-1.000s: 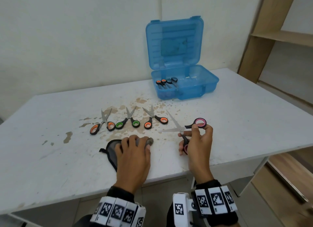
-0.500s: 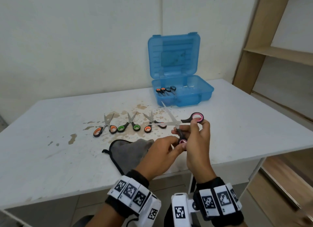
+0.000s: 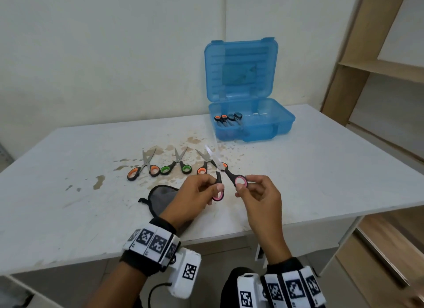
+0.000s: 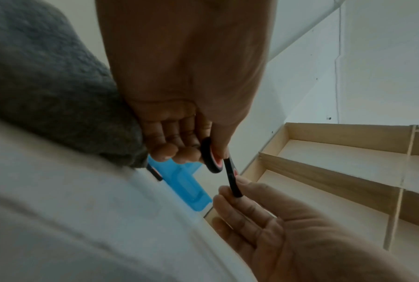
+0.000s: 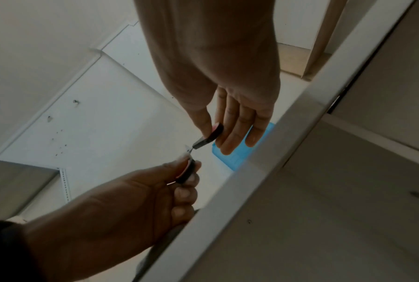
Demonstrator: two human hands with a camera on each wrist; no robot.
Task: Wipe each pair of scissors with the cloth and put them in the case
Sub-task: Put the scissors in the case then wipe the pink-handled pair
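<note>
done: two pairs of scissors (image 3: 228, 120) lie inside the open translucent blue plastic case (image 3: 268, 133) | in hand: pink-ringed black-handled scissors (image 3: 226, 178), in front of case, left hand (image 3: 195, 196) and right hand (image 3: 259, 196) each pinching one loop, unwiped by my reading | left: three pairs (image 3: 174, 166) on white table (image 3: 321, 170) before case; grey cloth (image 3: 160, 197) nearer still

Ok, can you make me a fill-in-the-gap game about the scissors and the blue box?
1. Both hands hold the scissors with ____ handle rings.
2. The number of scissors lying on the table is ____.
3. The blue case has its lid standing ____.
4. The grey cloth lies partly under the ____ hand.

Missing words: pink; three; open; left
</note>
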